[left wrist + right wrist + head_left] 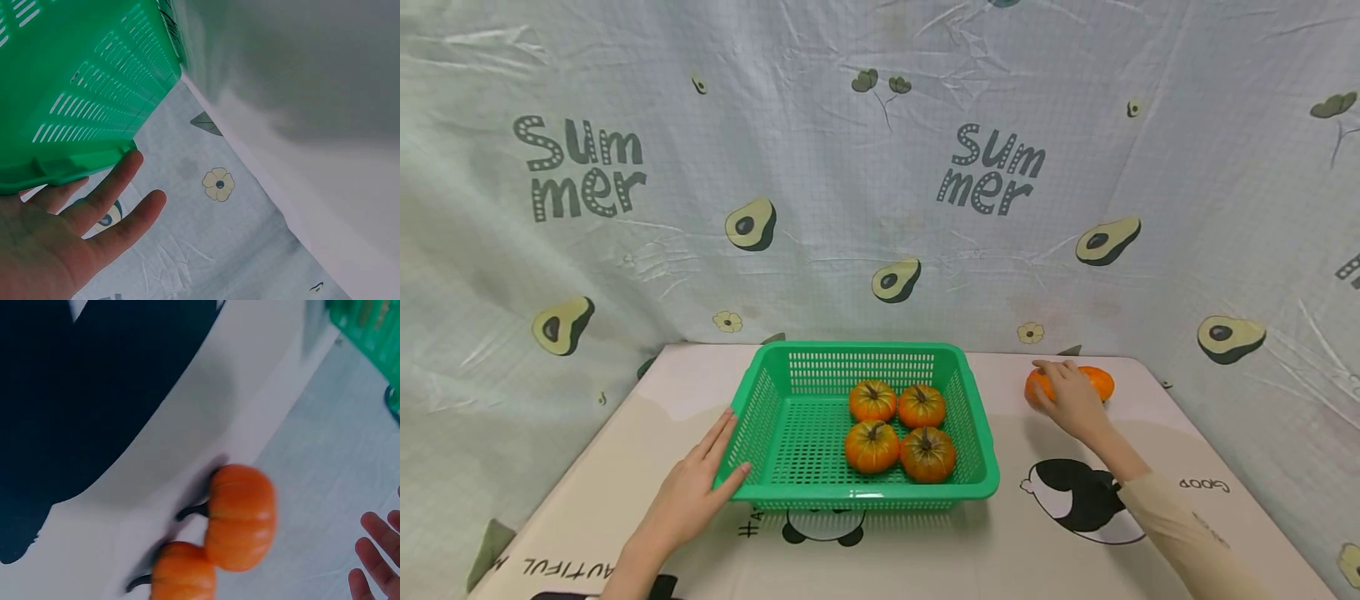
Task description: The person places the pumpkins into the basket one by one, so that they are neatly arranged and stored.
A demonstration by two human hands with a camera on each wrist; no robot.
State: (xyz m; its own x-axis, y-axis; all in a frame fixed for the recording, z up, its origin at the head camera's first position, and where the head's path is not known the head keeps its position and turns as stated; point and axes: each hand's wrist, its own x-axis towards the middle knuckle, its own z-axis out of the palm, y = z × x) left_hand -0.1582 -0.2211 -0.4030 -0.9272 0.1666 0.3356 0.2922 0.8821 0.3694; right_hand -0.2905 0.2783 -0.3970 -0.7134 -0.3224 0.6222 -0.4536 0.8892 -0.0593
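Head view: green basket (805, 492) sits mid-surface, four pumpkins (872, 450) bunched in its right half, stems up, left half bare mesh. Two more pumpkins (241, 519) lie outside it to the right, near the far edge; the right wrist view has them side by side, touching, stems sideways. Left hand (688, 493) is at the basket's left rim, fingers straight and spread; right hand (1073, 402) is over the loose pair, fingers loosely spread, gripping nothing. Contact with the pair cannot be told from above; the wrist view puts its fingertips apart from them. Likeliest trouble, in my judgement: the two being round and touching, a nudge to one could roll the other towards that edge. A grip on the smooth skin alone might slip. A hard push from the left hand could slide the basket or jostle the four within. Surface (925, 558): pale covering, dark cartoon prints and lettering, GOOD among the words. Behind and at both sides hangs a creased pale sheet (820, 150), printed with avocados, flowers and "summer"; nothing of the room shows past it.
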